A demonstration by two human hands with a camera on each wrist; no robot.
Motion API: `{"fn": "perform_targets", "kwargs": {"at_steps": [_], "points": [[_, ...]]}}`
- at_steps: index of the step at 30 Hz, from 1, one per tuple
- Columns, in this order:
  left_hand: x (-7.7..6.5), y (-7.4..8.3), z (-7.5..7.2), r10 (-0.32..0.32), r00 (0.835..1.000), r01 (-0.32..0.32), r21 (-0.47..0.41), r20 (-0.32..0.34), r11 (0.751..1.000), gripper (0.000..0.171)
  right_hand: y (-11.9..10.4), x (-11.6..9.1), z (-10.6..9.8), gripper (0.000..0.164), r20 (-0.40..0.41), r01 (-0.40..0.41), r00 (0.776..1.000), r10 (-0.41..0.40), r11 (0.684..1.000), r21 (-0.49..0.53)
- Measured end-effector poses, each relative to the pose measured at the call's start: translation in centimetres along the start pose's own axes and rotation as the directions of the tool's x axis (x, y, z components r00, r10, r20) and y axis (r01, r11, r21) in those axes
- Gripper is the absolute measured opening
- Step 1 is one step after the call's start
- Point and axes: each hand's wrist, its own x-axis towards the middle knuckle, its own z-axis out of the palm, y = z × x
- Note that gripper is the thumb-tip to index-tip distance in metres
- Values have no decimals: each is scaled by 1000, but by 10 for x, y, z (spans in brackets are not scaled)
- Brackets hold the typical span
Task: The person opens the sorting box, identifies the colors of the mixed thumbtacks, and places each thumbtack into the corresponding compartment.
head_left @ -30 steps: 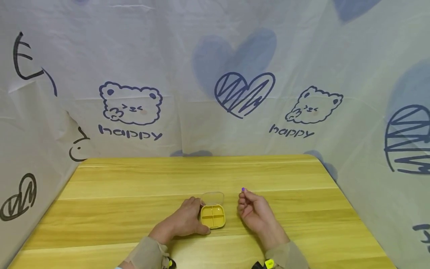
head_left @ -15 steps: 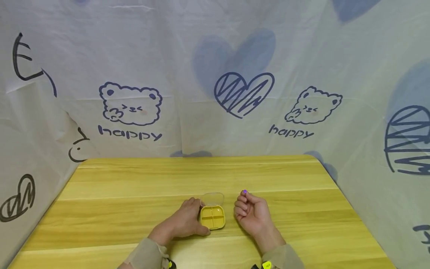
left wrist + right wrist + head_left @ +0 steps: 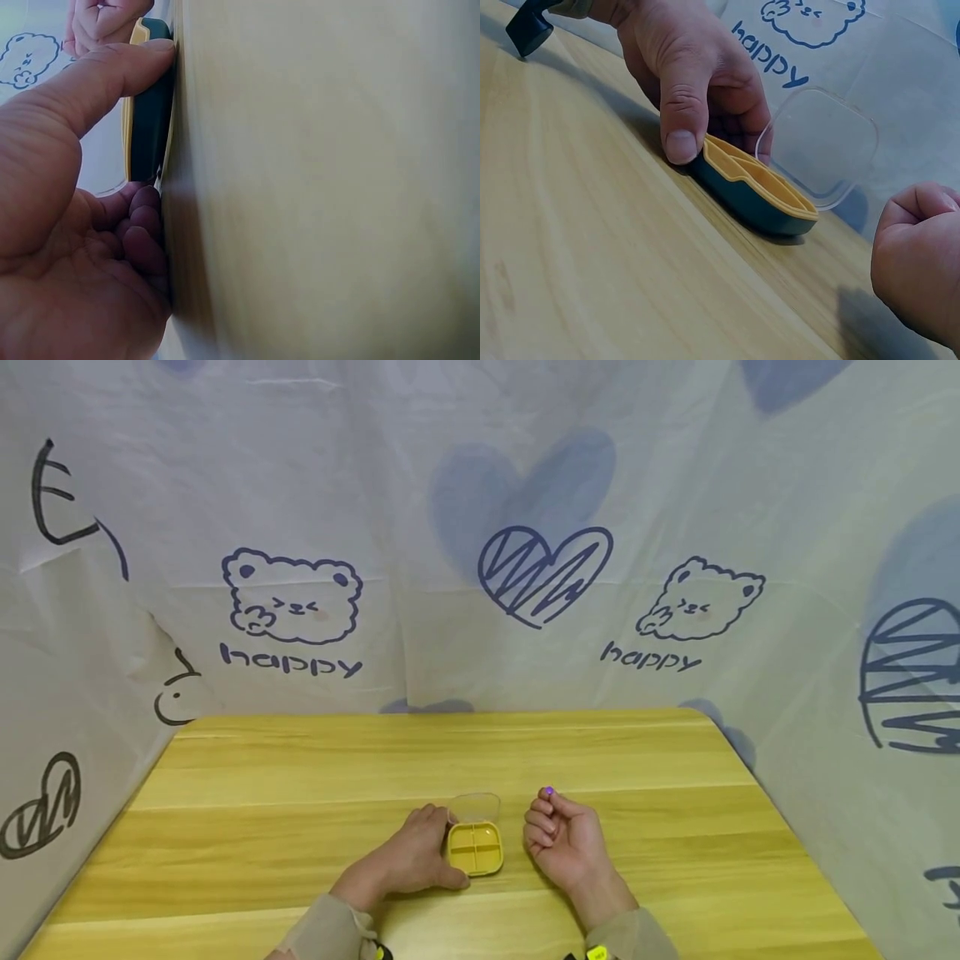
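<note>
A small pill box (image 3: pixel 475 849) with a yellow divided inside and a dark green outer shell (image 3: pixel 742 202) sits on the table. Its clear lid (image 3: pixel 817 146) stands up at the back, swung away from the compartments. My left hand (image 3: pixel 416 852) holds the box from the left, thumb at the near corner and fingers round the far side. To the right of the box, my right hand (image 3: pixel 566 843) is raised with the palm side turned up. Between its thumb and index finger it pinches a tiny round purple piece (image 3: pixel 549 791), hidden in the right wrist view.
The wood-grain table (image 3: pixel 300 752) is ringed by a pale cloth (image 3: pixel 420 485) printed with bears and hearts, which hangs past its back and side edges. Dark straps with yellow tags (image 3: pixel 597 952) sit at the sleeves.
My right hand has turned slightly, its lower fingers curling in more, and the purple piece has come a little nearer and to the right. The left hand and the box stay put.
</note>
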Motion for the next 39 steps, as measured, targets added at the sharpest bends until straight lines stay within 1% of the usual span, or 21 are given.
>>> {"fn": "perform_targets", "kwargs": {"at_steps": [10,23,30,35,39], "points": [[-1,0,-1,3,1000,-3,-12,19,1000,72,1,0,-2,27,9,-5,1000,5,1000,0],[1,-5,0,18,1000,-18,0,10,1000,72,2,2,-6,27,32,-5,999,6,1000,-15],[1,-5,0,7,1000,-7,-10,18,1000,72,1,2,-5,28,41,-10,999,11,1000,-16],[1,-4,-1,8,1000,-7,-12,19,1000,71,2,0,-3,28,32,-7,999,8,1000,-21],[0,-2,-2,11,1000,-10,-14,18,1000,71,3,0,-1,27,11,7,1000,-7,999,-45]]}}
